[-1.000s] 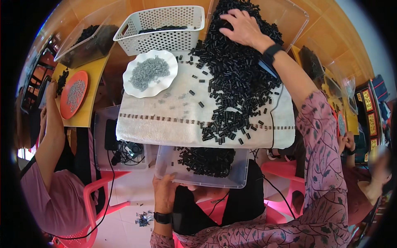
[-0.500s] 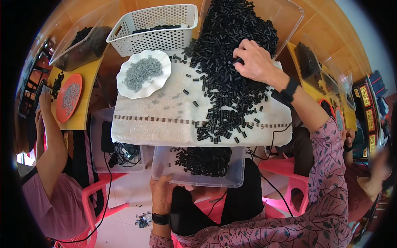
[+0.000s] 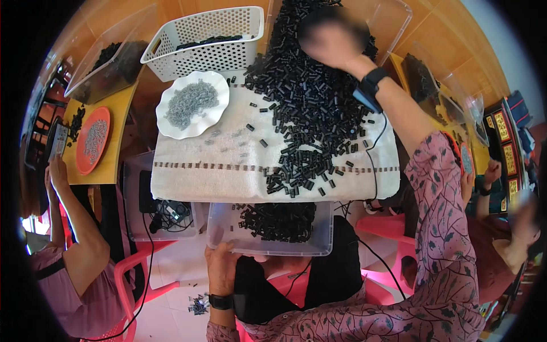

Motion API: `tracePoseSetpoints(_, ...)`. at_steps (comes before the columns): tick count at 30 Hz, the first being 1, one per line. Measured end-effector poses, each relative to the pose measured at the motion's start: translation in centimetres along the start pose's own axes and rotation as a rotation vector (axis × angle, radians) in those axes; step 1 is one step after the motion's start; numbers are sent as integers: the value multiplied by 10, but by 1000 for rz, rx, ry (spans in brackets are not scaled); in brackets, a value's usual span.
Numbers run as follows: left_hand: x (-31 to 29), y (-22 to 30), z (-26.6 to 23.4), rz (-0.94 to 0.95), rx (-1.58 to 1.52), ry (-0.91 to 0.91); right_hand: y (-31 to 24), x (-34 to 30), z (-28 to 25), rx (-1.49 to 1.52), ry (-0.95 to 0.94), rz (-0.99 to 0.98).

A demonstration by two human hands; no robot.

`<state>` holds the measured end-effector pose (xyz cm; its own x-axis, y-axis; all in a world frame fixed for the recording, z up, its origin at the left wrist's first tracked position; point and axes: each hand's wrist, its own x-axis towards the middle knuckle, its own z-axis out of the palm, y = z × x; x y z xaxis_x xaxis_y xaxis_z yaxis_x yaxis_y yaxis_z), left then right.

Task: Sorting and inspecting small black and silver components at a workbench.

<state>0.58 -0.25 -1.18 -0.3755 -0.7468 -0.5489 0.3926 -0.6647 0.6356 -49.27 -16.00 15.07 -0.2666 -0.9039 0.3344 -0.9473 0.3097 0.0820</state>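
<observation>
My left hand [image 3: 221,265] grips the near left corner of a see-through plastic bin [image 3: 273,249], which rests over my lap below the table's front edge. Small black plastic pieces [image 3: 282,222] lie heaped inside it. My right hand [image 3: 330,44] is over the far end of a big pile of the same black pieces [image 3: 307,108]. Motion smears its fingers, so I cannot see whether they hold any. The pile spills from a tipped see-through tub [image 3: 397,25] down the white cloth [image 3: 211,179] to near its front edge.
Left on the cloth stands a white scalloped plate [image 3: 171,128] of small translucent pieces, with a white perforated basket [image 3: 202,60] behind it. People sit at yellow side tables [image 3: 111,165] on both sides. A cable [image 3: 383,137] runs from my right wrist across the cloth.
My right hand has moved farther back and a little left over the pile, and more black pieces now cover the middle of the cloth. My left hand stays on the bin.
</observation>
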Motion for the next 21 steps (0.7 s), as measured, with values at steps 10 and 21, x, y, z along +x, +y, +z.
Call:
tracePoseSetpoints(10,0,0,-1,3,-8,-17,-47,-95,-24,267,71,-107)
tracePoseSetpoints(21,6,1,2,6,-11,-34,60,-42,6,24,78,240)
